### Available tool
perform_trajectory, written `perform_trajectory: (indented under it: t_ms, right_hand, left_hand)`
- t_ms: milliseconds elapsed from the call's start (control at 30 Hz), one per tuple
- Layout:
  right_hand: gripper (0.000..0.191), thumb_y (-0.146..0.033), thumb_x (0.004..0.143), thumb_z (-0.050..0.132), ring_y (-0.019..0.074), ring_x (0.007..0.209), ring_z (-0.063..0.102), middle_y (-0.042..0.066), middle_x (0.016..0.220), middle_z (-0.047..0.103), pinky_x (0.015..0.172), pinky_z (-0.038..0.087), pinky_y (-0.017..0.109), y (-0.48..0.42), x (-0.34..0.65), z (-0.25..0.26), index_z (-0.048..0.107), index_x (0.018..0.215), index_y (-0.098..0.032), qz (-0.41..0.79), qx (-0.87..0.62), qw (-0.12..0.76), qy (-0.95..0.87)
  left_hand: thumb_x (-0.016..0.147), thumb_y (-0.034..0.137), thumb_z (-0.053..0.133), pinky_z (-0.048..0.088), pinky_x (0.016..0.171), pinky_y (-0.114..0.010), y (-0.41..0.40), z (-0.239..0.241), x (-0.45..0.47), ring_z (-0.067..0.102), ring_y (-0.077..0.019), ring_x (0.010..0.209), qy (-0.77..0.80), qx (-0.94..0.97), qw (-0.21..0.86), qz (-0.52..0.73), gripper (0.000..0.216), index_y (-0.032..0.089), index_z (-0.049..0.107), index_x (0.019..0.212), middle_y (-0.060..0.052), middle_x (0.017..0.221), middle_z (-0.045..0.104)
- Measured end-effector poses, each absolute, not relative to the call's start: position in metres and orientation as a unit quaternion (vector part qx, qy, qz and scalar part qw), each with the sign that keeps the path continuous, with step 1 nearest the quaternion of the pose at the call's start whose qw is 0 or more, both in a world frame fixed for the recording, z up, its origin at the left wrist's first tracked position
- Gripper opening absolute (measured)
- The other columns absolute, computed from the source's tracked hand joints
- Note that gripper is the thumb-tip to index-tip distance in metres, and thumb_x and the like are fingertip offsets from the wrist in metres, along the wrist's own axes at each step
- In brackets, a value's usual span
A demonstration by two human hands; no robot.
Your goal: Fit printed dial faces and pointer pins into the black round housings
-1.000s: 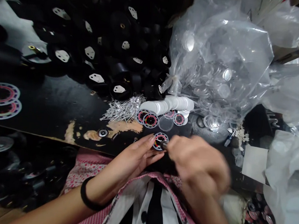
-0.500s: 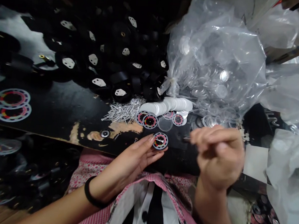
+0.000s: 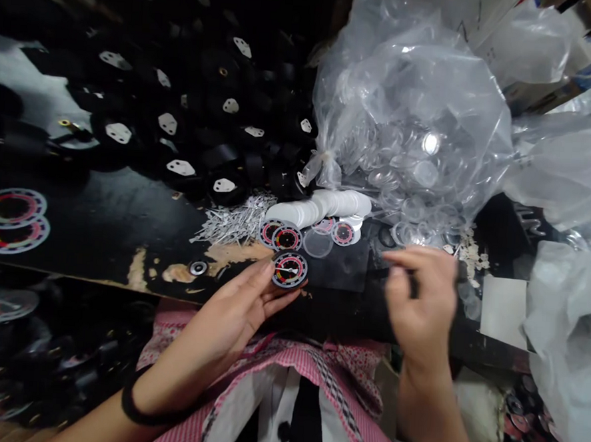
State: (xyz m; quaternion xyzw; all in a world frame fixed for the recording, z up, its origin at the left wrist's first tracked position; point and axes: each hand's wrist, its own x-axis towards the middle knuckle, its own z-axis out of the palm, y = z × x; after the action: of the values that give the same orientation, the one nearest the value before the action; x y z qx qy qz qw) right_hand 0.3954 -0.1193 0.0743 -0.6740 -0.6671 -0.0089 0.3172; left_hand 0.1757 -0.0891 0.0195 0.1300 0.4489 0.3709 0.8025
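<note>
My left hand (image 3: 243,298) holds a small round gauge (image 3: 290,269) by its edge, thumb at its left rim and fingers beneath. Its dark dial has red and yellow markings, and a white needle lies across it. To the right, my right hand (image 3: 421,289) hovers over the bench with thumb and index finger apart; it is slightly blurred. A dark, thin object shows near its fingertips, too unclear to name. Just beyond the gauge lie loose printed dials (image 3: 287,236), a clear disc (image 3: 317,243) and an overlapping row of white discs (image 3: 321,208).
White needles (image 3: 235,219) lie heaped behind the gauge. Black gauge housings (image 3: 225,185) crowd the back left. A clear bag of transparent discs (image 3: 412,121) bulges at the back right. Two larger dials (image 3: 14,232) and a small ring (image 3: 198,268) sit leftward on the black bench (image 3: 99,229).
The gauge in my left hand has moved left and turned, so its needle points more to the left. My right hand's thumb and index finger have parted. The view has shifted slightly.
</note>
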Motion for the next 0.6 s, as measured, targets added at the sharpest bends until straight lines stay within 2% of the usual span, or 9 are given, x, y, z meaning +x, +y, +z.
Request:
perform_trajectory:
  t_ms: [100, 267, 367, 467, 600]
  right_hand:
    - [0.013, -0.019, 0.095, 0.055, 0.0206, 0.088, 0.059, 0.004, 0.091, 0.069, 0.082, 0.041, 0.037, -0.106, 0.351, 0.077, 0.068, 0.100, -0.020, 0.134, -0.588, 0.212, -0.769]
    - [0.016, -0.022, 0.097, 0.052, 0.0233, 0.082, 0.053, 0.006, 0.085, 0.068, 0.077, 0.035, 0.039, -0.089, 0.325, 0.063, 0.065, 0.088, -0.017, 0.074, -0.548, 0.126, -0.824]
    - [0.016, -0.017, 0.094, 0.050, 0.0231, 0.080, 0.053, 0.007, 0.082, 0.067, 0.075, 0.034, 0.038, -0.086, 0.324, 0.063, 0.063, 0.084, -0.017, 0.068, -0.542, 0.121, -0.829]
    - [0.013, -0.016, 0.092, 0.052, 0.0215, 0.078, 0.054, 0.007, 0.082, 0.066, 0.074, 0.036, 0.036, -0.087, 0.321, 0.068, 0.063, 0.084, -0.016, 0.114, -0.576, 0.138, -0.797]
    - [0.009, -0.016, 0.092, 0.058, 0.0176, 0.074, 0.057, 0.002, 0.079, 0.066, 0.072, 0.039, 0.033, -0.086, 0.326, 0.073, 0.064, 0.085, -0.017, 0.250, -0.613, 0.144, -0.736]
  left_hand:
    - [0.080, 0.045, 0.078, 0.059, 0.093, -0.036, -0.089, 0.023, 0.175, 0.069, -0.0276, 0.112, 0.457, 0.160, 0.790, 0.375, 0.033, 0.022, 0.078, 0.102, -0.008, 0.112, 0.077]
    - [0.072, 0.047, 0.084, 0.057, 0.095, -0.036, -0.087, 0.024, 0.174, 0.065, -0.0301, 0.120, 0.485, 0.175, 0.781, 0.353, 0.042, 0.026, 0.077, 0.108, -0.006, 0.124, 0.074]
    - [0.073, 0.045, 0.084, 0.058, 0.093, -0.035, -0.089, 0.024, 0.175, 0.068, -0.0290, 0.114, 0.490, 0.158, 0.781, 0.354, 0.037, 0.023, 0.077, 0.102, -0.007, 0.111, 0.078]
    - [0.075, 0.045, 0.082, 0.059, 0.093, -0.035, -0.093, 0.024, 0.178, 0.071, -0.0274, 0.109, 0.472, 0.123, 0.789, 0.373, 0.031, 0.020, 0.076, 0.092, -0.007, 0.098, 0.079]
    - [0.076, 0.046, 0.082, 0.054, 0.102, -0.039, -0.094, 0.021, 0.177, 0.064, -0.0295, 0.122, 0.463, 0.163, 0.789, 0.370, 0.040, 0.024, 0.076, 0.109, -0.007, 0.118, 0.076]
